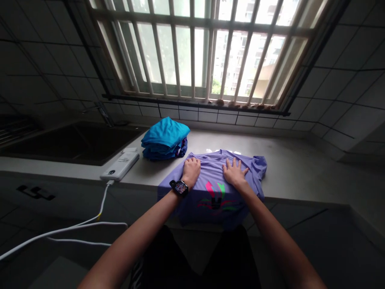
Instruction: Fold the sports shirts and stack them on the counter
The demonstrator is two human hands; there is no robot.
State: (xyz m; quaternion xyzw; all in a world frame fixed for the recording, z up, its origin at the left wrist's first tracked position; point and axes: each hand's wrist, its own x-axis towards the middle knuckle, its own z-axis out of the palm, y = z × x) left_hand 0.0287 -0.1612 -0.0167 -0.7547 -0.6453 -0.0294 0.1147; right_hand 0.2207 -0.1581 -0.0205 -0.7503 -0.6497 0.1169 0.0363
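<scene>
A purple T-shirt [210, 168] with a pink, green and black print lies over the counter's front edge, its lower part hanging down. My left hand [191, 170], a black watch on its wrist, has its fingers curled into the cloth near the collar's left side. On the right half of the chest, my right hand [234, 172] presses flat with its fingers spread. Behind the left hand sits a folded stack of blue clothes [165, 134], with some dark patterned cloth at its lower right.
A white power bank [120, 165] with a white cable [104, 202] plugged in lies left on the counter [288, 160]. Beyond it are a dark sink [72, 140] and a faucet [104, 114]. A barred window [198, 52] rises behind the counter.
</scene>
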